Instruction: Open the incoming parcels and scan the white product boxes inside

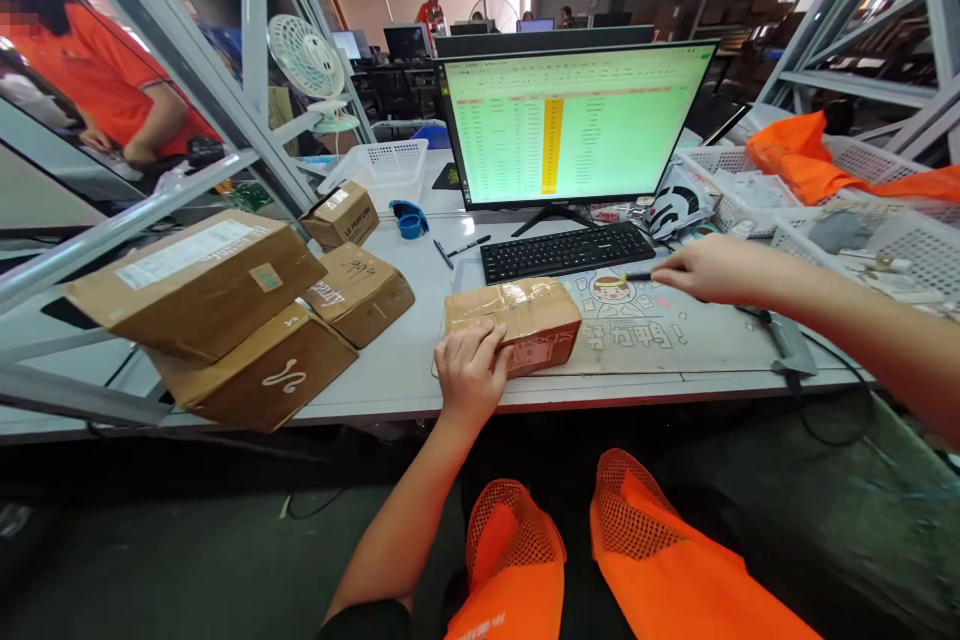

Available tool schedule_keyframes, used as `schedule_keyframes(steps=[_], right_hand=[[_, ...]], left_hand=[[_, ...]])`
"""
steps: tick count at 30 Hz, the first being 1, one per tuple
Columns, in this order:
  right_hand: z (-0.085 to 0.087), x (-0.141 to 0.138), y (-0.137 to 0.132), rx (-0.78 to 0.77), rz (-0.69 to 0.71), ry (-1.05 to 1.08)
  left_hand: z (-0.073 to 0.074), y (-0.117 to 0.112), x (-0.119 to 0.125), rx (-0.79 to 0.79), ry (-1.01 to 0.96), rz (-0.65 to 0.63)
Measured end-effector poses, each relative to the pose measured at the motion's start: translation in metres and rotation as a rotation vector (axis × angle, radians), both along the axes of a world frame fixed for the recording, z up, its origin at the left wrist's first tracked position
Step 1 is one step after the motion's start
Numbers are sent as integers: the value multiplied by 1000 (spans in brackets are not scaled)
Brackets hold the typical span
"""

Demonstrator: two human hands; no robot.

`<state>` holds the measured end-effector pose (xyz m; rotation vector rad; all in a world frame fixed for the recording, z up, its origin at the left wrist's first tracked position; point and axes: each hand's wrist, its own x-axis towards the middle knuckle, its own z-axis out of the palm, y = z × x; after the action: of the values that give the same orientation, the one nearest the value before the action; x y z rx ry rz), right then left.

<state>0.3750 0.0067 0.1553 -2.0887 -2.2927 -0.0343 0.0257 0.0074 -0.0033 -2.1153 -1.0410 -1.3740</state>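
A taped brown cardboard box (517, 305) sits near the table's front edge, in front of the keyboard. My left hand (471, 360) grips its near left part, fingers bent over the top and thumb on the front face. A label and dark writing show on the box's front. Right of the box and apart from it, my right hand (694, 270) is closed around a slim black tool (639, 277) with a yellowish end pointing left. Its exact kind is too small to tell. Beneath that tool lies a desk mat (637, 335) with a cartoon face.
Several cardboard boxes (225, 285) are stacked at the left. Behind are a black keyboard (568, 252), a lit monitor (577, 125), pens (457, 250) and a blue tape roll (409, 220). White baskets (877, 245) and a scanner-like device (791, 345) with a cable occupy the right.
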Motion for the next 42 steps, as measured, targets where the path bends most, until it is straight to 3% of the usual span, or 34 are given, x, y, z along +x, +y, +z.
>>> schedule_keyframes(steps=[3, 6, 8, 11, 19, 21, 23, 25, 27, 29, 32, 35, 37, 39, 42], right_hand=[[3, -26, -11, 144, 176, 79], [8, -84, -17, 23, 399, -15], [10, -115, -15, -32, 443, -124], [14, -137, -6, -53, 397, -197], [46, -147, 0, -133, 194, -299], [48, -130, 3, -121, 198, -271], [43, -96, 11, -88, 191, -256], [30, -44, 22, -72, 56, -314], [5, 18, 31, -118, -128, -354], [-32, 73, 34, -212, -181, -215], [-98, 117, 25, -63, -136, 37], [-151, 109, 12, 98, -140, 212], [-168, 83, 7, 176, -167, 254], [-170, 48, 8, 253, -87, 344], [-156, -12, 12, 355, 145, 665]], left_hand=[[4, -8, 18, 15, 43, 35], [4, -14, 33, -9, 62, 81], [3, -16, 37, -20, 56, 104], [0, -16, 38, -13, 44, 120], [-2, -13, 31, -3, 62, 101], [-3, -12, 31, 2, 58, 95], [-4, -14, 32, 8, 54, 95], [-3, -17, 31, 12, 52, 94], [4, -20, 27, -11, 66, 75], [18, -16, 18, -95, 107, -2], [56, 16, 0, -333, 219, -129], [97, 69, -13, -620, 417, -155], [117, 99, -12, -882, 555, -222], [130, 114, -3, -1001, 679, -237], [137, 109, 17, -902, 875, -134]])
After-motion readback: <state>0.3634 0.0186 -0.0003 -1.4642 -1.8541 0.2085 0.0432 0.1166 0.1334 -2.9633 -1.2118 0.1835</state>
